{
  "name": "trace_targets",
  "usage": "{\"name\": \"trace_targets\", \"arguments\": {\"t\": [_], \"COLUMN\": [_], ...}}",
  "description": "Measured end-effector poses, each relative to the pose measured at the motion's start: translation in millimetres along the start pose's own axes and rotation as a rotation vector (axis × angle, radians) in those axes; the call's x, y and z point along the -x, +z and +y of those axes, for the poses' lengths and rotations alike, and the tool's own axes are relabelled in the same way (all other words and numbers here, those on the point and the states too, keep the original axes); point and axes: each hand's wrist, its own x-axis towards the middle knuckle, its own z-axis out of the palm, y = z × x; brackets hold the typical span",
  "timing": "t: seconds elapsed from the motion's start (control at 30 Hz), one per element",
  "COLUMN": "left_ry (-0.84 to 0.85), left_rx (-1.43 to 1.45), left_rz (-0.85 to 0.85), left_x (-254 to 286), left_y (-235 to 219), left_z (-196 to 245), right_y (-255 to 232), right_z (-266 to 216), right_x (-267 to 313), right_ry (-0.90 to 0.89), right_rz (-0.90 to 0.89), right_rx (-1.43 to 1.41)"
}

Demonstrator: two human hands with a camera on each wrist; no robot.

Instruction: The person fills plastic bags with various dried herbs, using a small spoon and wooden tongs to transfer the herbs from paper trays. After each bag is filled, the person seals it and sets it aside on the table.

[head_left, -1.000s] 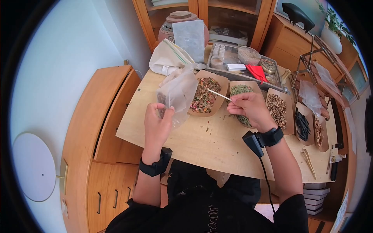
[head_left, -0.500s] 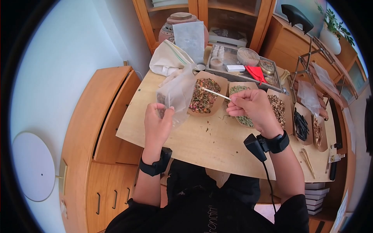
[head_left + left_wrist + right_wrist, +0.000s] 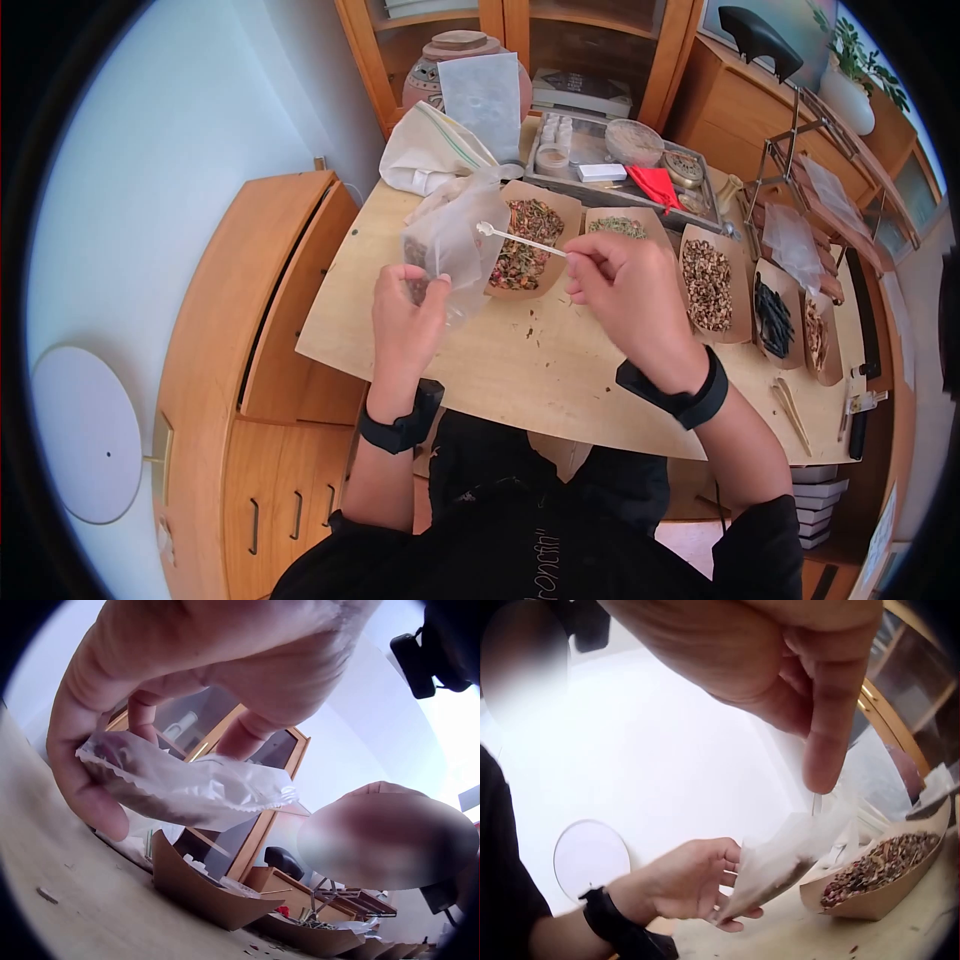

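My left hand (image 3: 408,322) grips the lower part of a translucent bag (image 3: 462,235), which has dark contents near its bottom. In the left wrist view the fingers and thumb curl round the bag (image 3: 202,787). Between thumb and fingers my right hand (image 3: 640,300) pinches a thin white stick (image 3: 530,243). Its far end, with a small pale tip, is at the bag's upper right side; whether it is inside the bag I cannot tell. Behind the stick lies a paper tray (image 3: 519,293) of mixed dried flowers and leaves (image 3: 535,222).
To the right are trays of green herb (image 3: 617,226), brown pieces (image 3: 708,285), dark strips (image 3: 773,315) and pale slices (image 3: 815,335). Wooden tweezers (image 3: 791,415) lie near the right edge. A grey tray (image 3: 590,189) and a cloth bag (image 3: 430,150) stand behind.
My right hand has moved left and closer to the camera, bringing the stick's tip from over the flower tray to the translucent bag. The left hand has stayed almost still.
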Motion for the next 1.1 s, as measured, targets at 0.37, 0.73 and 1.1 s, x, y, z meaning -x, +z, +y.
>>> {"name": "trace_targets", "arguments": {"t": [0.37,0.73,1.1], "left_ry": [-0.068,-0.059,-0.052], "left_rx": [0.067,0.049,0.011], "left_rz": [0.020,0.035,0.020], "left_x": [-3.5,-2.6,-1.9], "left_y": [-15.3,-19.9,-11.4], "left_z": [-5.4,-10.4,-3.4], "right_y": [1.9,22.8,1.6], "right_z": [51.9,81.6,72.4], "right_x": [-3.2,-18.0,-14.0], "right_ry": [0.238,0.632,0.641], "right_rz": [0.039,-0.094,-0.045], "right_rx": [0.111,-0.661,-0.778]}}
